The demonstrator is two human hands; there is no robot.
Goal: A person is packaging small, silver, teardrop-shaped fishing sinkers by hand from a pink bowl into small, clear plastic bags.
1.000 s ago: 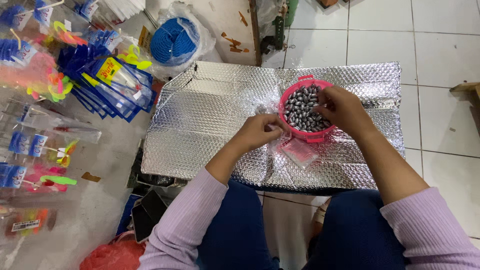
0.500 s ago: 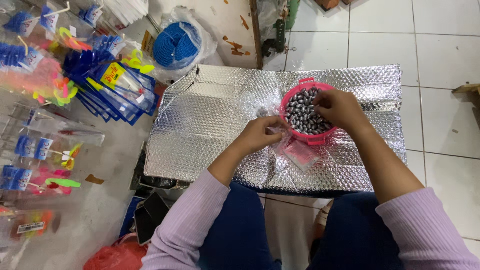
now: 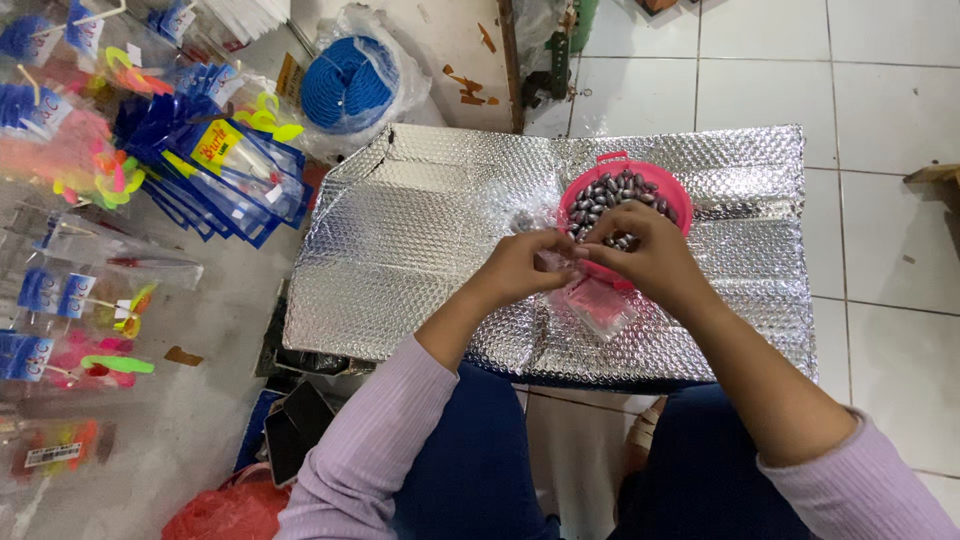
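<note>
Sinkers [image 3: 622, 192]: small dark oval weights, likely dense, smooth and prone to rolling, heaped in pink basket [image 3: 572, 205] on foil worktop [image 3: 420, 240]; left hand [image 3: 520, 265] and right hand [image 3: 640, 258] fingers pinching a clear bag [image 3: 600, 305] beside it; best scooped or pinched singly.

Pink bowl [image 3: 672, 196] of dark oval weights [image 3: 620, 192] sits on silver mat.

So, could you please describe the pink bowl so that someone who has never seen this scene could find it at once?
Start at the big silver bubble-foil sheet spread over the floor in front of the seated person. Near its far right part, just beyond the right hand, sits the pink bowl. It is the only round pink container there, filled with small dark grey oval pieces, unlike the flat clear packet lying near it.
</note>
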